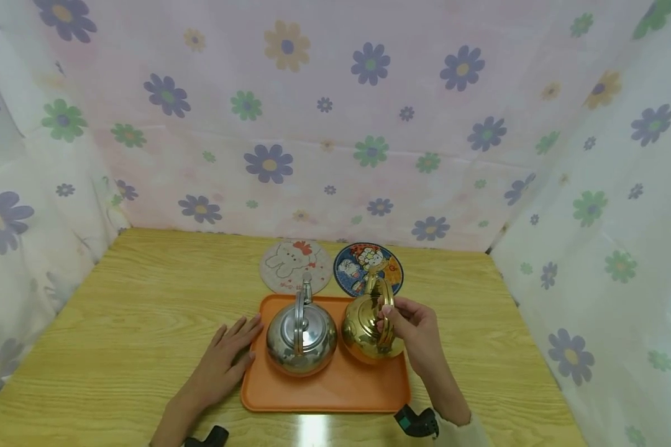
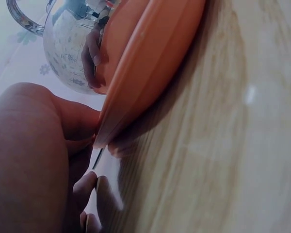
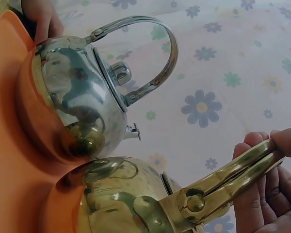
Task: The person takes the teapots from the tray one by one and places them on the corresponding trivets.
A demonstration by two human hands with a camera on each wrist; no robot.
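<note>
**Gold kettle gripped by its handle, both kettles on the tray**

Gold kettle (image 1: pixel 369 329) sits on the right half of the orange tray (image 1: pixel 324 388) in the head view, just beside the silver kettle (image 1: pixel 301 338). The right hand (image 1: pixel 410 326) curls around its handle; the left hand (image 1: pixel 226 360) lies flat against the tray's left edge. Two round mats (image 1: pixel 296 266) behind lie bare, so I judge nothing is moved off yet.

Left wrist view: straight fingers (image 2: pixel 85 187) touch the tray rim (image 2: pixel 136 82).

Right wrist view: fingers (image 3: pixel 262 194) clamp the brass handle (image 3: pixel 233 177); whether the base is lifted, I cannot tell.

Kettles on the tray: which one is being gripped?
The gold kettle, right side of the orange tray; right hand holds its handle. The silver kettle is untouched.
</note>
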